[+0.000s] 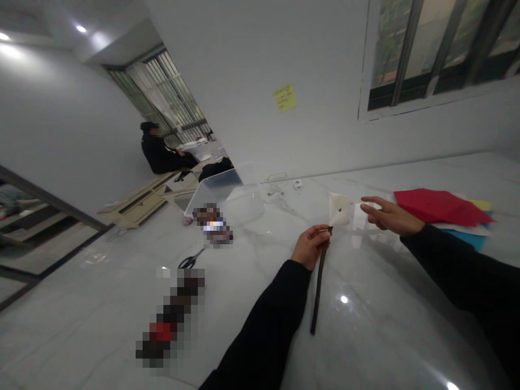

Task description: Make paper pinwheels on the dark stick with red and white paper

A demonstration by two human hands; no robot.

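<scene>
My left hand (311, 246) grips a long dark stick (319, 290) near its upper end, and the stick's lower end slants toward me over the white marble table (365, 325). A white folded paper square (339, 210) with a small dark hole in its middle sits at the stick's top tip. My right hand (385, 214) is held open just to the right of the paper, fingers spread and pointing at it, and holds nothing. Behind that hand lies a stack of coloured paper sheets (441, 208), with red on top and yellow and blue beneath.
Black-handled scissors (190, 261) and two pixelated objects (170, 319) (213, 225) lie on the table's left side. Behind them are a transparent plastic box (223, 197), a thin cable (276, 184) and a small white device (298, 184). Another seated person (162, 151) is beyond the table.
</scene>
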